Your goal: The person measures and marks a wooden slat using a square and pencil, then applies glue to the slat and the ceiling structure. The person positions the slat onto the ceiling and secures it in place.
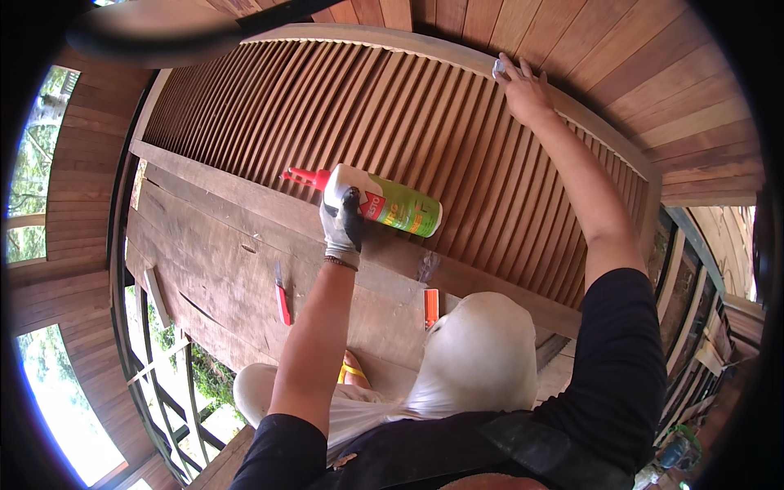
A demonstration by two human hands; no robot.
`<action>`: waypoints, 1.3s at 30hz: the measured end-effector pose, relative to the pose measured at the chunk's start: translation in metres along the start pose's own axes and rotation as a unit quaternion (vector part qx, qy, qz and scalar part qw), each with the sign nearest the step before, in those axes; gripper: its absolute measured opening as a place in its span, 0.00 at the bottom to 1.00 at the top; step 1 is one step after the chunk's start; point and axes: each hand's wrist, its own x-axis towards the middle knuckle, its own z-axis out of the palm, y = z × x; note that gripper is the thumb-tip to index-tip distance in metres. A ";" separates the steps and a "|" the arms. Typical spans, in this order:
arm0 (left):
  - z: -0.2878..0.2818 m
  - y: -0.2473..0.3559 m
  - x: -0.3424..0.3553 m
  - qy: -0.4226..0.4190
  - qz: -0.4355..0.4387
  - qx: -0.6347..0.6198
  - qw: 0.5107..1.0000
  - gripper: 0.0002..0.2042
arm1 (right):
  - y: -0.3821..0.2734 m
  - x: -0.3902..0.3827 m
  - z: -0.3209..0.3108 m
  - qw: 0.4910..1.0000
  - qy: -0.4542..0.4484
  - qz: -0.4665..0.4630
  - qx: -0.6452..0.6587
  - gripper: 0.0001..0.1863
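In a grey and black work glove, my left hand (343, 222) grips a white and green glue bottle (412, 207) with a red nozzle. The bottle lies tilted on its side above the louvred wooden panel (359, 114), its nozzle pointing left. My bare right hand (527, 91) reaches to the panel's far rail (441, 51). Between its thumb and fingers is a small pale, whitish piece (498, 69), too small to name. That hand's fingertips rest at the rail's edge.
The panel lies on a worn wooden tabletop (204, 237). Nearer me are a red-handled knife (282, 298), an orange tool or handle (431, 308) and a loose wooden strip (155, 296). My knee (490, 335) is close to the panel's near rail. A plank wall (588, 41) stands behind.
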 end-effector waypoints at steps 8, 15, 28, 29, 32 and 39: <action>-0.001 -0.005 0.003 -0.003 0.014 0.024 1.000 0.31 | -0.010 0.004 0.008 0.999 0.009 0.031 -0.011 0.24; 0.006 0.000 0.006 0.000 0.044 0.004 0.999 0.27 | 0.000 0.032 0.034 0.985 0.041 0.110 0.129 0.28; 0.024 0.015 0.002 0.005 0.002 -0.007 1.000 0.27 | -0.097 -0.227 -0.043 0.883 0.171 -0.143 0.412 0.21; 0.024 0.016 0.002 0.010 0.008 -0.007 1.000 0.25 | -0.114 -0.255 -0.048 0.880 0.152 -0.158 0.422 0.22; 0.021 0.016 0.004 0.028 0.017 0.009 0.999 0.22 | -0.152 -0.300 -0.053 0.890 0.092 -0.195 0.403 0.25; 0.034 0.024 0.008 0.046 -0.039 0.003 0.998 0.27 | -0.207 -0.332 -0.065 0.968 0.053 -0.183 0.162 0.23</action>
